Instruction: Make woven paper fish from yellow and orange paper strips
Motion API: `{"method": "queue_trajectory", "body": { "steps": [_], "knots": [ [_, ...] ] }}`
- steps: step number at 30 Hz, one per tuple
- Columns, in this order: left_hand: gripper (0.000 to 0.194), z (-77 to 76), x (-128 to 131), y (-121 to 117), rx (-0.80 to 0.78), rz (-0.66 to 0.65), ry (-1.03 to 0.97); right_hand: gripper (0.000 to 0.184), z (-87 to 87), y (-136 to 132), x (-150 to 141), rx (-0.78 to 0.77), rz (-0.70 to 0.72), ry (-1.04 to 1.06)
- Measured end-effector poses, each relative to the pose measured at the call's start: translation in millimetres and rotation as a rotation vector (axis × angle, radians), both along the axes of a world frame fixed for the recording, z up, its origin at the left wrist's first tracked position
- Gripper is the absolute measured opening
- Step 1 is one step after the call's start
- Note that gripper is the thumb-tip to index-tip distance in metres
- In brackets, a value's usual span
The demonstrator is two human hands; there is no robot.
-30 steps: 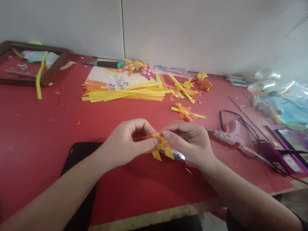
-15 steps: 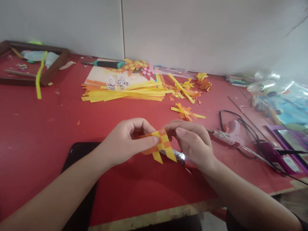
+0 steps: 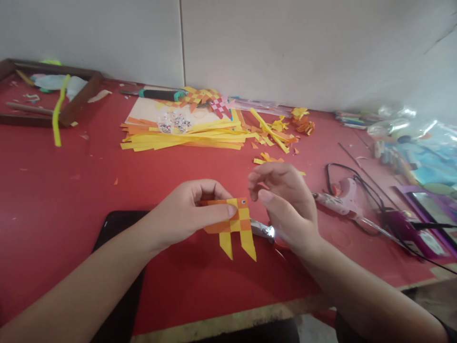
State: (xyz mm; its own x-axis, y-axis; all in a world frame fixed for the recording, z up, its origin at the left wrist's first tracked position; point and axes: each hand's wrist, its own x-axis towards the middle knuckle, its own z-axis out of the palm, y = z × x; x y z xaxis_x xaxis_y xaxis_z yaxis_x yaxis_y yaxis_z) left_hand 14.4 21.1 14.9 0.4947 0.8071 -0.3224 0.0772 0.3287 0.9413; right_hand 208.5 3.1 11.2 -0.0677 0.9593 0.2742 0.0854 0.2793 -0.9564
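Note:
My left hand [image 3: 185, 212] pinches a small woven paper fish [image 3: 235, 224] of yellow and orange strips, with a tiny eye at its upper right corner and two pointed yellow tails hanging down. It is held just above the red table [image 3: 71, 190]. My right hand [image 3: 282, 200] hovers just right of the fish, fingers loosely curled and apart, holding nothing. Scissors [image 3: 264, 232] lie on the table under my right hand, mostly hidden.
A pile of yellow and orange paper strips [image 3: 185, 138] lies beyond my hands, with other woven fish [image 3: 210, 102] and a cutter [image 3: 160, 94] behind it. A glue gun [image 3: 339, 197] with its black cord lies right. A dark phone [image 3: 117, 238] lies under my left forearm. A wooden frame [image 3: 71, 105] sits far left.
My right hand has let go of the woven fish and drawn back to the right. The left hand has turned the fish flat, so its eye and tails now show.

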Motion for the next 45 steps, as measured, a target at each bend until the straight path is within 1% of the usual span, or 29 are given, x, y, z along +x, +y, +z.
{"method": "queue_trajectory", "body": {
  "steps": [2, 4, 5, 7, 8, 10, 12, 13, 15, 17, 21, 25, 31, 34, 36, 38, 40, 42, 43, 45],
  "knots": [
    [0.018, -1.5, 1, 1, 0.020, 0.025, -0.008, 0.013, -1.2, -1, 2, 0.161, -0.048, -0.111],
    [0.017, -2.2, 2, 1, 0.090, 0.048, -0.002, 0.018, -1.1, -1, 4, 0.299, -0.067, -0.301],
    [0.015, -2.1, 2, 0, 0.144, 0.063, 0.010, 0.019, -0.7, -1, 5, 0.362, -0.068, -0.389],
    [0.011, -1.1, 4, -1, 0.282, 0.100, 0.062, 0.013, 0.4, -1, 6, 0.477, -0.068, -0.529],
    [0.009, -0.4, 4, -3, 0.358, 0.117, 0.094, 0.012, 0.8, -1, 5, 0.535, -0.076, -0.577],
    [0.005, 0.7, 5, -5, 0.494, 0.146, 0.151, 0.017, 1.5, 0, 4, 0.634, -0.113, -0.651],
    [0.003, 1.0, 5, -6, 0.589, 0.164, 0.193, 0.015, 1.8, 0, 2, 0.710, -0.166, -0.688],
    [0.003, 0.9, 5, -7, 0.622, 0.169, 0.207, 0.013, 1.9, 0, 1, 0.735, -0.189, -0.703],
    [0.004, 0.3, 5, -7, 0.679, 0.164, 0.243, 0.016, 2.1, 0, 0, 0.760, -0.225, -0.743],
    [0.004, -0.1, 5, -8, 0.740, 0.150, 0.283, 0.014, 2.3, 0, -1, 0.777, -0.240, -0.779],
    [0.005, 0.1, 5, -9, 0.826, 0.139, 0.330, 0.016, 2.5, 1, -1, 0.803, -0.234, -0.743],
    [0.005, 0.7, 5, -9, 0.854, 0.128, 0.335, 0.015, 2.7, 1, -1, 0.793, -0.231, -0.785],
    [0.006, 0.8, 5, -9, 0.834, 0.146, 0.324, 0.018, 3.2, 1, -1, 0.806, -0.213, -0.759],
    [0.004, 0.9, 5, -9, 0.761, 0.133, 0.289, 0.016, 2.4, 1, 0, 0.778, -0.193, -0.765],
    [0.003, 0.6, 5, -8, 0.648, 0.151, 0.224, 0.022, 0.8, 1, 2, 0.761, -0.180, -0.687],
    [0.008, -0.2, 5, -6, 0.496, 0.185, 0.141, 0.024, -1.5, 1, 3, 0.703, -0.178, -0.563],
    [0.014, -1.3, 3, -2, 0.345, 0.200, 0.087, 0.018, -4.2, 2, 4, 0.539, -0.170, -0.427],
    [0.018, -2.2, 2, 1, 0.229, 0.192, 0.052, 0.008, -7.1, 3, 4, 0.292, -0.129, -0.280],
    [0.019, -2.5, 1, 1, 0.185, 0.180, 0.037, 0.009, -8.7, 3, 4, 0.162, -0.097, -0.203],
    [0.019, -2.9, 0, 2, 0.127, 0.147, 0.013, 0.017, -11.7, 4, 4, -0.066, -0.023, -0.058]
  ]
}}
